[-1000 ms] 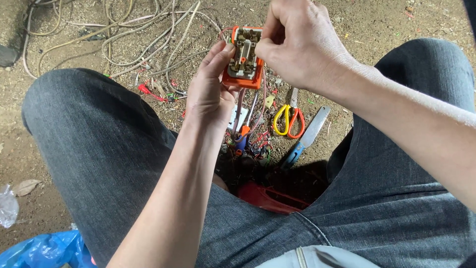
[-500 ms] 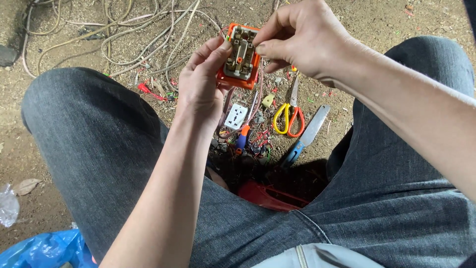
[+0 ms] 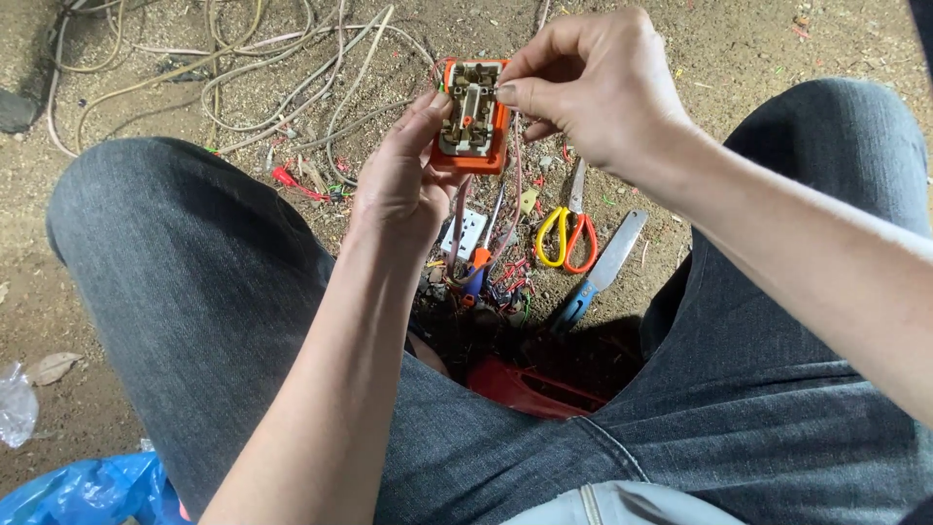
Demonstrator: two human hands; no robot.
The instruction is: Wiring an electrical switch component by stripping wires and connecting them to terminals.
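Orange switch block [image 3: 473, 119] in left hand [image 3: 403, 185] grip, right hand [image 3: 593, 87] fingertips pinching something hidden.

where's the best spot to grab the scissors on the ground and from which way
Probably the scissors' yellow and red handle loops, coming from above on the near side. They lie flat on the dirt, loops toward the person and blades pointing away, with the blue-handled blade close on their right.

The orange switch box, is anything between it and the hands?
Nothing visible is. The left hand holds the orange switch box from its left side, and the right hand pinches its upper right edge. The wires lie on the ground behind, not in between.
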